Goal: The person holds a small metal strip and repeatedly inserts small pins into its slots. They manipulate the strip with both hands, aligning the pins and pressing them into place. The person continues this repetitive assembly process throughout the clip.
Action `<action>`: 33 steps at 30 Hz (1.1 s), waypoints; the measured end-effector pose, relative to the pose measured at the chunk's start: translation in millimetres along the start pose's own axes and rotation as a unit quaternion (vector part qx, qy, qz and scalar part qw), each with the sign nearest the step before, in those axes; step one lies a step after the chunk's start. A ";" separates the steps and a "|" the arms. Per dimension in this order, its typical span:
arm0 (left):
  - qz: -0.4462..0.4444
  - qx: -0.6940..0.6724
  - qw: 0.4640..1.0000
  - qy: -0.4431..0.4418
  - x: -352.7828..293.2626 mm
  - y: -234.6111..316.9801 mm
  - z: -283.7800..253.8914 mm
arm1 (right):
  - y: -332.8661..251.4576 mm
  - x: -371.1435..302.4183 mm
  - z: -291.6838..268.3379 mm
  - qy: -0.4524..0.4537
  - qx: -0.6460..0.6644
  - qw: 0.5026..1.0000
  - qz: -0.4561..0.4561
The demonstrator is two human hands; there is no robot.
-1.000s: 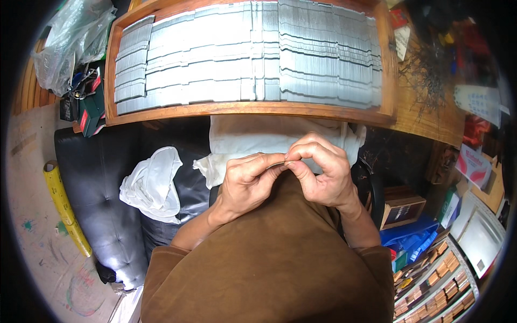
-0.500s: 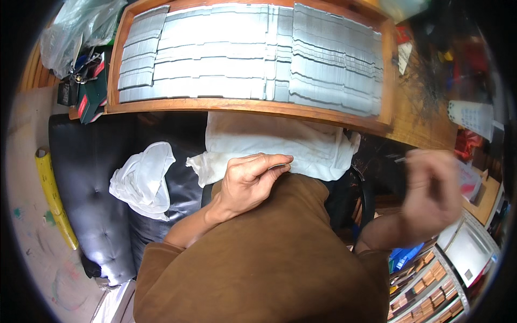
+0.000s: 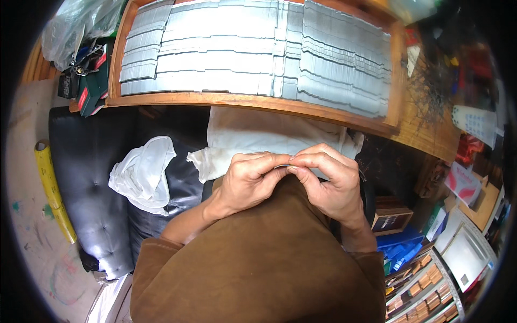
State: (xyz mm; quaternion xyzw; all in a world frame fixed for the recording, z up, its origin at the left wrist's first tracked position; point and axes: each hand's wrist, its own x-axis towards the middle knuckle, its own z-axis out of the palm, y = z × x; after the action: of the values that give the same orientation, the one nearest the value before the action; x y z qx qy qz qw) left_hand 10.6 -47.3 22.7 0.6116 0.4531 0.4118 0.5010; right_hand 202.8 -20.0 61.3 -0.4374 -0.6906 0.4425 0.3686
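Note:
My left hand [image 3: 245, 180] is closed in a pinch in front of my chest. Fingertip to fingertip with it, my right hand [image 3: 336, 185] is closed too. Both pinch a small thin piece [image 3: 291, 165]; the fingers hide most of it, so its kind cannot be told. Beneath the hands lies a whitish cloth [image 3: 258, 132] across my lap. Beyond it stands a wooden tray [image 3: 215, 98] packed with rows of thin silvery metal pieces [image 3: 221, 56].
A crumpled white bag [image 3: 142, 175] lies on the black padded seat [image 3: 81, 172] at left. A yellow tube [image 3: 54, 194] stands beyond the seat. Thin dark scraps [image 3: 431, 99] litter the wooden table right of the tray. At lower right are shelves [image 3: 425, 290] of small wooden blocks.
My right hand has swung in from the right and met my left hand at the small thin piece. The left hand has kept its pinch.

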 end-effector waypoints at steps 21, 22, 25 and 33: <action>-0.032 -0.021 0.998 -0.055 1.3 -2.4 -4.5 | 10.7 -4.5 7.9 -0.028 0.082 0.995 0.043; -0.039 -0.021 0.997 -0.060 1.7 -2.2 -5.3 | 11.0 -4.4 8.0 -0.028 0.080 0.995 0.043; -0.054 -0.010 0.996 -0.074 3.8 0.7 -8.4 | 11.4 -3.7 8.9 -0.026 0.074 0.996 0.045; -0.041 -0.041 0.997 -0.059 2.2 -8.6 -3.4 | 16.2 -9.5 22.8 0.027 0.025 0.999 0.013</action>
State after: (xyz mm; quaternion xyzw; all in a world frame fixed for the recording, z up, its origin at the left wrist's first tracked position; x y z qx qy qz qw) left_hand 6.6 -43.6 14.9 0.5949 0.4299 0.3723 0.5680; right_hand 190.1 -31.7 37.4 -0.4484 -0.6634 0.4528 0.3922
